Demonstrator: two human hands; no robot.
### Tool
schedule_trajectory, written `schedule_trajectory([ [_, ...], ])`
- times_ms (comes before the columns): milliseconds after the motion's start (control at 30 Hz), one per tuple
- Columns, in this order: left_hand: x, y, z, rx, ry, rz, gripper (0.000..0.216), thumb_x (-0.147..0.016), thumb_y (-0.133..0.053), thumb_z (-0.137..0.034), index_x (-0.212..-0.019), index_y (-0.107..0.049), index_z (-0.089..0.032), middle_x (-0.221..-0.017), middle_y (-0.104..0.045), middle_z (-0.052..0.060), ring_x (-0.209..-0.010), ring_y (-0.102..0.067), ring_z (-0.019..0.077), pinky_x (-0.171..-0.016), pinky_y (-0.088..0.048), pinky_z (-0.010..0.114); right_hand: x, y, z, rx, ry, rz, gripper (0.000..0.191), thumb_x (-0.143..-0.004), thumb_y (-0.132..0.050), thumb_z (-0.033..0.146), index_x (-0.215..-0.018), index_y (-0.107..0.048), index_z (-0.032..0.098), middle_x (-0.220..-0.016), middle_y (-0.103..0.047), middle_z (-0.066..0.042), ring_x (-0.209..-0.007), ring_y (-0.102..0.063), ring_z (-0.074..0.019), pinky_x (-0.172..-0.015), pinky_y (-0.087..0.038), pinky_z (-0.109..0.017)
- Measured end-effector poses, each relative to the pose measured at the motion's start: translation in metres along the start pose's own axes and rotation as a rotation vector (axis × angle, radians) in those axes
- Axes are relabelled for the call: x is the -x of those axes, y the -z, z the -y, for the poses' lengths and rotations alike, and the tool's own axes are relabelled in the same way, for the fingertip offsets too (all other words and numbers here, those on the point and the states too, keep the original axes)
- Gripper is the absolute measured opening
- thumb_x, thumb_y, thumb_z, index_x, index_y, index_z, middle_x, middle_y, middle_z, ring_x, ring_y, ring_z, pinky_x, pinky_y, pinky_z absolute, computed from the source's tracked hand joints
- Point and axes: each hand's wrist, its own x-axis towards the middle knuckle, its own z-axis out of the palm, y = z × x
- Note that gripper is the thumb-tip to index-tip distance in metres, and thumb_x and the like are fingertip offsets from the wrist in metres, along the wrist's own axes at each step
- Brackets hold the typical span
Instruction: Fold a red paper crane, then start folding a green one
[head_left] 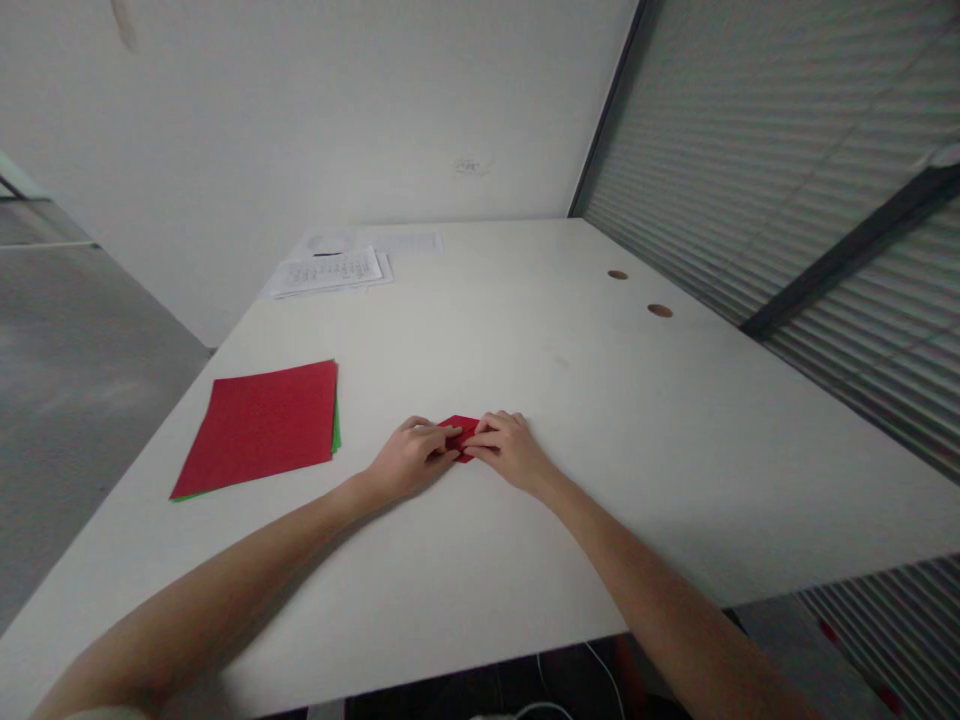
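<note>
A small piece of folded red paper (459,423) lies on the white table, between my two hands. My left hand (414,458) is on its left side, fingers bent and closed on the paper's edge. From the right, my right hand (513,449) presses its fingers together on the paper's other side. The fingers cover much of the paper, so its full folded shape is hidden. To the left lies a stack of square paper sheets (262,425), red on top, with green edges showing beneath.
Printed sheets (334,272) lie at the table's far left, a dark pen (327,254) among them. Two round holes pierce the tabletop (495,320) near its right edge. Blinds (787,130) run along the right; cables (544,708) hang below the front edge.
</note>
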Motion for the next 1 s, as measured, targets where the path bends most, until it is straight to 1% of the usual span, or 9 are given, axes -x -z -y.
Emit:
schedule_trajectory([
  [100,-0.001,0.001,0.000,0.057,0.033,-0.005,0.029,-0.087,-0.061,-0.027,-0.060,-0.055,-0.018,-0.086,-0.075,0.005,-0.092,-0.070,0.0192,-0.083,-0.048,0.034,0.000,-0.002,0.004,0.024,-0.092,-0.030,0.016,-0.087,-0.063,0.037,-0.083,-0.075,0.028,-0.087,-0.067,-0.001,-0.087,-0.052,-0.0182,-0.078,-0.029,-0.035],
  [167,-0.001,0.002,-0.001,0.094,0.068,-0.001,0.031,-0.087,-0.061,-0.027,-0.058,-0.054,-0.018,-0.083,-0.076,0.004,-0.095,-0.069,0.0197,-0.082,-0.048,0.033,0.000,-0.002,0.008,0.030,-0.169,-0.043,0.018,-0.087,-0.062,0.040,-0.083,-0.075,0.028,-0.087,-0.068,-0.001,-0.089,-0.052,-0.0196,-0.079,-0.029,-0.036],
  [267,-0.002,0.003,-0.002,0.121,0.127,-0.009,0.033,-0.086,-0.061,-0.027,-0.055,-0.052,-0.017,-0.095,-0.076,0.004,-0.094,-0.070,0.0192,-0.082,-0.048,0.033,-0.001,-0.002,0.013,0.032,-0.273,-0.055,0.021,-0.087,-0.061,0.044,-0.082,-0.074,0.028,-0.086,-0.068,-0.002,-0.091,-0.051,-0.0212,-0.080,-0.028,-0.037],
  [333,-0.002,0.002,-0.002,0.118,0.141,-0.013,0.034,-0.085,-0.062,-0.027,-0.054,-0.053,-0.017,-0.100,-0.075,0.004,-0.091,-0.070,0.0187,-0.083,-0.047,0.034,-0.002,-0.003,0.014,0.034,-0.319,-0.064,0.023,-0.085,-0.062,0.046,-0.080,-0.074,0.027,-0.087,-0.068,-0.002,-0.091,-0.051,-0.0218,-0.080,-0.028,-0.037],
  [433,-0.002,0.001,-0.002,0.118,0.148,-0.013,0.032,-0.084,-0.063,-0.026,-0.054,-0.053,-0.017,-0.099,-0.075,0.004,-0.087,-0.070,0.0179,-0.083,-0.046,0.035,-0.002,-0.004,0.013,0.046,-0.349,-0.075,0.022,-0.084,-0.064,0.047,-0.079,-0.073,0.027,-0.089,-0.067,-0.002,-0.093,-0.050,-0.0225,-0.081,-0.028,-0.038],
  [600,-0.002,0.001,0.002,0.167,0.173,-0.004,0.031,-0.082,-0.066,-0.027,-0.056,-0.051,-0.017,-0.094,-0.076,0.003,-0.075,-0.068,0.0151,-0.081,-0.045,0.034,-0.003,-0.006,0.015,0.082,-0.408,-0.089,0.023,-0.085,-0.062,0.046,-0.077,-0.072,0.026,-0.091,-0.066,-0.003,-0.094,-0.049,-0.0233,-0.082,-0.028,-0.039],
  [800,-0.002,0.000,0.005,0.221,0.215,0.011,0.034,-0.080,-0.066,-0.025,-0.054,-0.046,-0.016,-0.100,-0.075,0.003,-0.077,-0.067,0.0153,-0.081,-0.043,0.035,-0.004,-0.006,0.019,0.104,-0.442,-0.089,0.021,-0.084,-0.063,0.042,-0.076,-0.070,0.024,-0.091,-0.066,-0.004,-0.095,-0.049,-0.0242,-0.083,-0.028,-0.039],
  [933,-0.003,0.000,0.004,0.200,0.226,-0.001,0.036,-0.080,-0.066,-0.024,-0.052,-0.044,-0.016,-0.101,-0.074,0.003,-0.069,-0.065,0.0130,-0.079,-0.044,0.034,-0.005,-0.006,0.021,0.113,-0.450,-0.092,0.018,-0.083,-0.065,0.040,-0.075,-0.069,0.024,-0.091,-0.065,-0.004,-0.095,-0.049,-0.0243,-0.083,-0.029,-0.039],
  [1000,-0.003,0.000,0.003,0.193,0.231,-0.010,0.038,-0.080,-0.066,-0.024,-0.051,-0.043,-0.016,-0.102,-0.074,0.003,-0.070,-0.065,0.0131,-0.079,-0.045,0.034,-0.005,-0.006,0.021,0.119,-0.458,-0.096,0.018,-0.081,-0.067,0.039,-0.073,-0.069,0.023,-0.092,-0.064,-0.004,-0.095,-0.049,-0.0241,-0.083,-0.029,-0.038],
])
